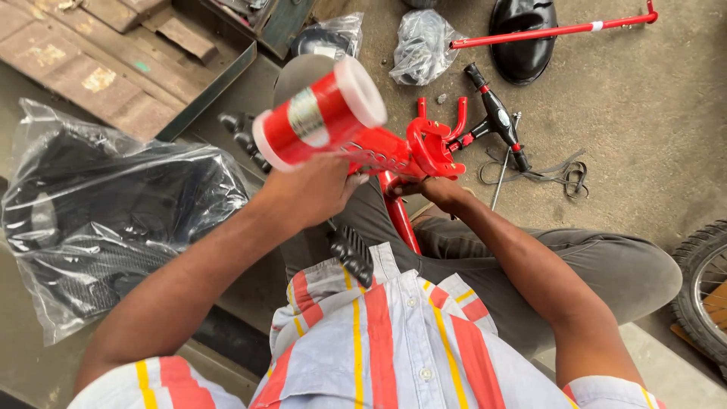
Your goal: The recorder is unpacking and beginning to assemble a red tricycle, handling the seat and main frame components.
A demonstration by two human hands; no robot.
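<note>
Lying at far left on the floor, a clear plastic bag of black parts [113, 220] sits within reach; the left hand [310, 193] closes its grip around a red frame piece [379, 151] just under a red-and-white cylinder [322, 113], holding it up over the lap, seemingly to steady it; the right hand [439, 191] curls under the red bracket [432, 148], though its fingers are partly hidden; beyond lie black-gripped handlebars [496, 117], a red rod [553, 30] and, at far right, a tyre [704, 295].
</note>
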